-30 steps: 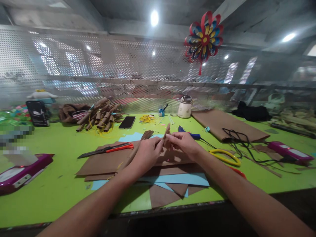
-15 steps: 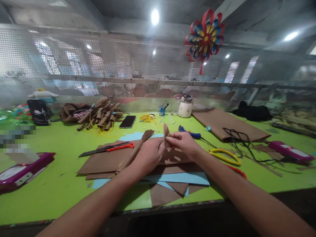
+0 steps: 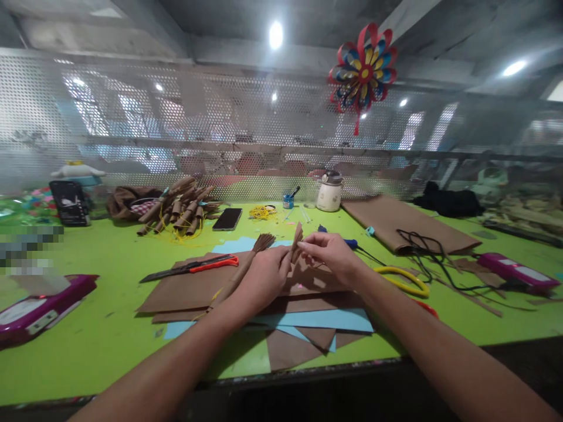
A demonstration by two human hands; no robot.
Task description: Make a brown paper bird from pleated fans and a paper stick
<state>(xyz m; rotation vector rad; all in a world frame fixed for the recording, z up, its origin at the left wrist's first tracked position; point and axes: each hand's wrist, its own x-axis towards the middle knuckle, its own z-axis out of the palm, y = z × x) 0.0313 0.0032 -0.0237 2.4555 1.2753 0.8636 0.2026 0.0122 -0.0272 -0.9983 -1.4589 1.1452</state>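
A small folded piece of brown paper [image 3: 297, 237] stands upright between my hands. My left hand [image 3: 270, 272] is closed on its lower part. The thumb and fingers of my right hand [image 3: 329, 252] are pinched together at the paper's right edge. Beside my left hand lies a brown paper roll [image 3: 235, 280] with a fringed end and a yellow tie; its middle is partly hidden by the hand. Under both hands are stacked brown paper sheets [image 3: 176, 296] and light blue sheets [image 3: 325, 319]. A long dark blade with an orange-red handle [image 3: 215, 263] rests on the stack.
A blue glue gun [image 3: 350, 242], a yellow loop handle [image 3: 404, 287] and a black cord [image 3: 422, 249] lie to the right. Behind are tied paper rolls [image 3: 176, 208], a phone [image 3: 227, 219], yellow string [image 3: 263, 212] and a white jar [image 3: 329, 193]. Purple devices [image 3: 519, 272] sit on both sides.
The upright paper piece leans a little more to the right. My right fingers have shifted slightly along its edge. The left hand keeps its grip.
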